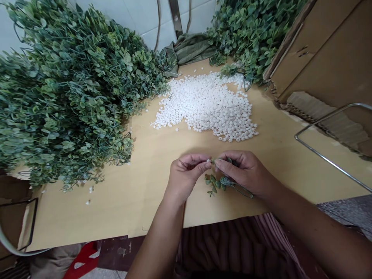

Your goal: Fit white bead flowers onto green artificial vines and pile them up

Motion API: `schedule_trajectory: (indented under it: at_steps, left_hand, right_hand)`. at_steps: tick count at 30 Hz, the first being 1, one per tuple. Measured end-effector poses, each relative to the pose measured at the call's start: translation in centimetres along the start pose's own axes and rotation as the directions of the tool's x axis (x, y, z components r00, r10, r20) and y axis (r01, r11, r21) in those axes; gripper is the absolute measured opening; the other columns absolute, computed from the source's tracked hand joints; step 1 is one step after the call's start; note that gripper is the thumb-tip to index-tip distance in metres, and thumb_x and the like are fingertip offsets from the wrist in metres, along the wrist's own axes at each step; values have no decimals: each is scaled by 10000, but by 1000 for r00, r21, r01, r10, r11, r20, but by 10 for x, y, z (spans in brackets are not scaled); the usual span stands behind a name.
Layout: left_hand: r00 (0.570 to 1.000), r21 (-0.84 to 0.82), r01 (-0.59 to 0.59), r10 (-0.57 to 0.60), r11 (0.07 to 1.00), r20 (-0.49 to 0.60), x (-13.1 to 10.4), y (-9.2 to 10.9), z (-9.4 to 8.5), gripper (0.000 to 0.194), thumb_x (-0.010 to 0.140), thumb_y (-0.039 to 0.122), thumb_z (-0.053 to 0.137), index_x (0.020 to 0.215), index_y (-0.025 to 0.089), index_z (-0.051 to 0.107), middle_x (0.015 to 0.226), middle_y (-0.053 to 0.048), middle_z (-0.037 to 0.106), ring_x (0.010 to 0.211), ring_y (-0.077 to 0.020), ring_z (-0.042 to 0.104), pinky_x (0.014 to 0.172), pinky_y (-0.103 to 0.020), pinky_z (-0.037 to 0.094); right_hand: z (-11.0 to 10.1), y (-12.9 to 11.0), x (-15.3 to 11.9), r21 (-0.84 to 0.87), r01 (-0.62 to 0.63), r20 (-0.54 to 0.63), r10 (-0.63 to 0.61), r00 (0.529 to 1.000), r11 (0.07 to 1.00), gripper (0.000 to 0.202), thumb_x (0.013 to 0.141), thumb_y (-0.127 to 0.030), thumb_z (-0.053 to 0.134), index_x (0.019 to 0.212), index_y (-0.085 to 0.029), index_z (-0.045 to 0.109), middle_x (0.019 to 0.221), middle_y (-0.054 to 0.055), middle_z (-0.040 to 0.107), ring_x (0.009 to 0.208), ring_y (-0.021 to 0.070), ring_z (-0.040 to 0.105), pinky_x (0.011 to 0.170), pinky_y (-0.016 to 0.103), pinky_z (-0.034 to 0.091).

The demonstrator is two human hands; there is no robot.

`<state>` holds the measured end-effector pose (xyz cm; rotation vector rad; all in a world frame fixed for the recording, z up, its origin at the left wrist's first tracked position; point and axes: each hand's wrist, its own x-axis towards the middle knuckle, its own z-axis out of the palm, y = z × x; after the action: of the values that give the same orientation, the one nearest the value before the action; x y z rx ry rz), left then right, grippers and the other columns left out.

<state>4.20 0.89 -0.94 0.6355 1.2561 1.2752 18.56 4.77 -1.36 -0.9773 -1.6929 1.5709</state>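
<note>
Between thumb and forefinger, my left hand pinches a small white bead-like piece. My right hand is closed on an artificial leafy sprig, its stem end meeting the white piece. Some of the sprig's green leaves and a thin stem hang below the right fingers. Both hands are just above the table's front part, fingertips almost touching. Beyond them a wide heap of small white pieces is spread over the wooden table.
A large pile of artificial greenery covers the left side. More greenery lies at the back right, beside a cardboard box. A bent metal rod juts in at right. Green cloth lies against the tiled wall.
</note>
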Motion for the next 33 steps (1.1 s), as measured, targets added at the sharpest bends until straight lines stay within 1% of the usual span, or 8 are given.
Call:
schedule_trajectory:
  at_steps: [7,12,19,23,27,30,32,33]
  left_hand:
    - [1000,23,12,-12,1000,6,0,0,0,196,481,230,827,618,162,705,581,17,686,560,-70,602,591,-176,495]
    - [1000,48,21,-20,999,-23,0,1,1,199,466,233,831,598,156,702,583,4,688,562,-87,606,618,-211,510]
    - [999,69,19,-17,997,-31,1,0,-1,189,455,221,832,572,157,699,571,-1,685,554,-105,611,616,-244,523]
    - [999,84,16,-13,996,-42,1,1,-1,201,438,231,840,553,161,690,581,0,689,556,-104,612,612,-239,525]
    - [1000,97,27,-25,995,-19,2,1,1,210,429,244,843,534,157,683,577,0,686,551,-107,610,603,-241,524]
    - [1000,84,15,-17,996,12,3,0,2,206,466,260,831,587,157,699,584,-3,684,573,-109,611,632,-244,522]
    - [1000,101,-12,12,995,7,0,1,0,235,516,272,810,703,163,719,643,-12,695,606,-115,614,636,-244,518]
    - [999,126,-39,42,991,-20,-3,2,-3,257,545,274,795,767,168,720,692,-18,702,630,-116,614,639,-240,515]
  right_hand:
    - [0,0,0,6,-13,3,13,1000,1000,255,780,-280,487,567,-144,518,468,-57,368,427,53,311,393,185,265]
    - [0,1,-1,-19,-43,11,43,999,999,269,781,-310,494,578,-139,535,504,-24,449,462,68,367,426,191,308]
    - [1,1,-1,-67,-49,4,49,999,997,292,767,-350,511,551,-154,505,483,-30,404,451,72,338,408,197,281]
    - [2,0,-1,-44,-45,47,47,998,998,282,772,-336,505,556,-154,506,472,-35,408,435,67,335,399,195,279]
    - [1,-1,0,-27,-42,62,44,997,999,264,780,-330,494,597,-143,527,487,-36,414,437,66,344,403,195,286]
    - [1,-1,1,-24,-17,65,19,998,1000,265,789,-332,489,607,-142,526,490,-44,392,438,64,333,405,195,282]
    - [1,-1,2,-24,2,45,-1,999,1000,281,799,-345,488,600,-149,517,494,-45,388,444,66,336,410,196,285]
    - [1,-1,3,-20,3,27,-2,1000,1000,291,804,-359,491,600,-152,515,494,-46,388,445,67,340,413,197,289]
